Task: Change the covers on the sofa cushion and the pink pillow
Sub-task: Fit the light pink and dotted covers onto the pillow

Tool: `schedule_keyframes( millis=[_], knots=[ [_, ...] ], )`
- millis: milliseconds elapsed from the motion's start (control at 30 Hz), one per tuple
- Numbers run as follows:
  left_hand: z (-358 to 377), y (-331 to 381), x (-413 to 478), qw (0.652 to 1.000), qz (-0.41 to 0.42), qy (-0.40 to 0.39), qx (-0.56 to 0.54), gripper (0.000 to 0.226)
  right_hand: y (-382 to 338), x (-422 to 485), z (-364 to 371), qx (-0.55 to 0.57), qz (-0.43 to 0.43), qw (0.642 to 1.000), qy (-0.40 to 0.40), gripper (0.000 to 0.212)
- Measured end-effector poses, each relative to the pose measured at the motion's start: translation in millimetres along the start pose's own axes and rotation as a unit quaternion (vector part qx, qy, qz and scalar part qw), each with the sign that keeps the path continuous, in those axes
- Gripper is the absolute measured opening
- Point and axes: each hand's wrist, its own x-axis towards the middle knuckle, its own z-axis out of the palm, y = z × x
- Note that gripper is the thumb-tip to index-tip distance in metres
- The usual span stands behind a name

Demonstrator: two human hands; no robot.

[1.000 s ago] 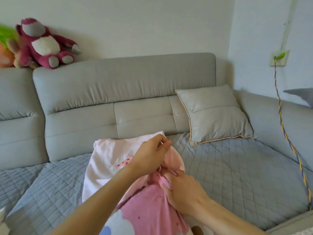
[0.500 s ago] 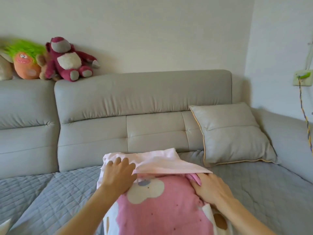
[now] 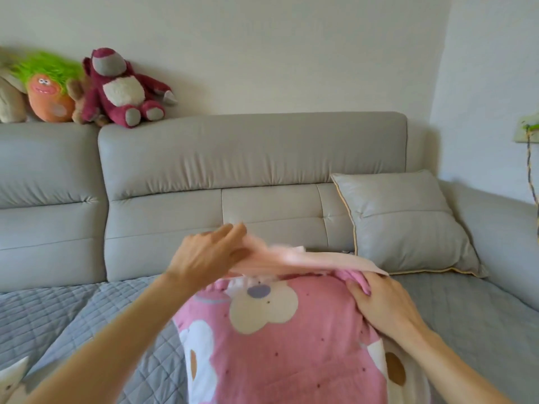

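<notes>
Pink cover (image 3: 291, 339) with white bear shapes fills the lower middle of the frame, lying on the quilted sofa (image 3: 455, 310). Our left hand (image 3: 210, 255) pinches the blurred pale flap (image 3: 306, 259) at its top edge and holds it up. Our right hand (image 3: 382, 301) rests on the upper right corner, fingers curled round a fold of pink cloth. A grey cushion (image 3: 405, 223) leans against the sofa back at right.

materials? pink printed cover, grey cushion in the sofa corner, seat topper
Pink printed cover: soft matte knit or fleece by its fuzzy look, printed.
Grey cushion: smooth, slightly shiny, likely faux leather like the sofa back; yellow piping on its edge.
Seat topper: matte woven fabric, diamond-quilted stitching.
</notes>
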Motion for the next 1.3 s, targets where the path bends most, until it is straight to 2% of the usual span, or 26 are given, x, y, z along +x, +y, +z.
schedule_keyframes(
  millis=[33,100,167,200,300,367,400,433,500,533,567,633,667,700,767,800,833,900,967,1033,1067,1100,1133,1200,1267,1300],
  knots=[
    [-3.5,-12.8,-13.1,0.996,0.069,-0.018,0.054,0.021,4.2,2.0,-3.8,-0.012,0.010,1.000,0.000,0.033],
    [-3.6,-42.5,-47.7,0.991,0.090,-0.032,0.097,0.035,8.0,1.8,-9.3,-0.017,0.016,1.000,0.004,0.031],
    [-1.4,-62.0,-82.1,0.994,-0.009,-0.029,0.107,0.053,3.3,-0.4,-11.2,-0.011,0.010,1.000,0.021,0.030],
    [-1.5,-62.4,-100.8,0.990,-0.065,-0.044,0.115,0.050,-1.6,-1.8,-9.5,-0.019,0.007,1.000,0.024,0.031],
    [2.9,-43.8,-130.5,0.955,-0.257,-0.108,0.099,0.023,-11.9,3.4,-5.8,-0.059,0.024,0.997,0.037,0.033],
    [10.5,-28.2,-147.7,0.929,-0.316,-0.167,0.097,0.013,-15.5,4.9,-2.5,-0.071,0.028,0.996,0.041,0.032],
    [12.5,-24.3,-155.3,0.914,-0.361,-0.170,0.077,0.010,-16.1,4.4,-0.8,-0.077,0.028,0.996,0.040,0.032],
    [10.8,-21.1,-159.1,0.883,-0.436,-0.174,-0.008,0.007,-15.7,4.2,0.0,-0.084,0.032,0.995,0.042,0.032],
    [2.9,-5.0,-156.1,0.776,-0.548,-0.126,-0.287,0.010,-13.0,2.6,1.0,-0.097,0.048,0.993,0.053,0.033],
    [-1.4,8.9,-150.0,0.729,-0.558,-0.082,-0.389,0.013,-11.0,2.1,2.1,-0.101,0.063,0.992,0.051,0.035],
    [-8.7,23.5,-140.8,0.712,-0.538,-0.029,-0.450,0.015,-8.6,2.2,4.4,-0.104,0.083,0.990,0.042,0.038],
    [-24.2,49.4,-118.3,0.737,-0.461,0.057,-0.491,0.018,-4.5,3.2,10.0,-0.109,0.133,0.985,0.000,0.045],
    [-30.3,60.7,-110.3,0.761,-0.421,0.075,-0.488,0.020,-1.6,3.2,13.1,-0.106,0.156,0.982,-0.020,0.047],
    [-33.3,67.6,-107.9,0.800,-0.375,0.071,-0.462,0.020,1.7,3.3,15.4,-0.096,0.174,0.979,-0.035,0.047],
    [-25.9,70.0,-120.8,0.898,-0.279,-0.020,-0.339,0.013,7.0,2.6,14.2,-0.069,0.202,0.976,-0.047,0.045],
    [-19.0,68.0,-136.6,0.929,-0.239,-0.085,-0.268,0.013,8.5,1.8,12.4,-0.058,0.213,0.974,-0.046,0.043],
    [-13.0,65.9,-155.1,0.940,-0.226,-0.137,-0.217,0.019,9.0,1.0,11.0,-0.054,0.217,0.974,-0.045,0.041],
    [-8.7,67.2,-182.3,0.933,-0.269,-0.146,-0.188,0.023,6.3,-2.5,14.6,-0.071,0.208,0.975,-0.044,0.038],
    [-16.8,68.7,-177.2,0.894,-0.368,-0.055,-0.250,0.023,0.5,-7.3,23.9,-0.096,0.185,0.977,-0.032,0.037],
    [-27.9,64.2,-152.9,0.821,-0.453,0.061,-0.342,0.015,-5.4,-11.4,35.1,-0.121,0.150,0.980,-0.043,0.042],
    [-33.5,61.4,-136.9,0.800,-0.463,0.110,-0.365,0.012,-7.5,-13.1,39.7,-0.131,0.136,0.980,-0.056,0.044],
    [-38.7,60.7,-123.1,0.798,-0.446,0.141,-0.381,0.010,-8.3,-12.4,43.2,-0.140,0.128,0.980,-0.062,0.044],
    [-43.1,65.5,-111.8,0.812,-0.407,0.153,-0.388,0.010,-7.8,-11.5,45.1,-0.149,0.130,0.978,-0.066,0.041],
    [-45.0,88.1,-104.3,0.875,-0.275,0.112,-0.382,0.008,-4.5,-10.2,46.6,-0.155,0.151,0.974,-0.068,0.035],
    [-35.2,111.0,-122.2,0.945,-0.103,-0.002,-0.311,0.015,0.8,-10.1,46.5,-0.130,0.189,0.971,-0.072,0.031],
    [-25.4,112.8,-140.1,0.961,-0.053,-0.066,-0.264,0.015,2.7,-9.2,46.0,-0.110,0.208,0.969,-0.074,0.031]
  ],
)
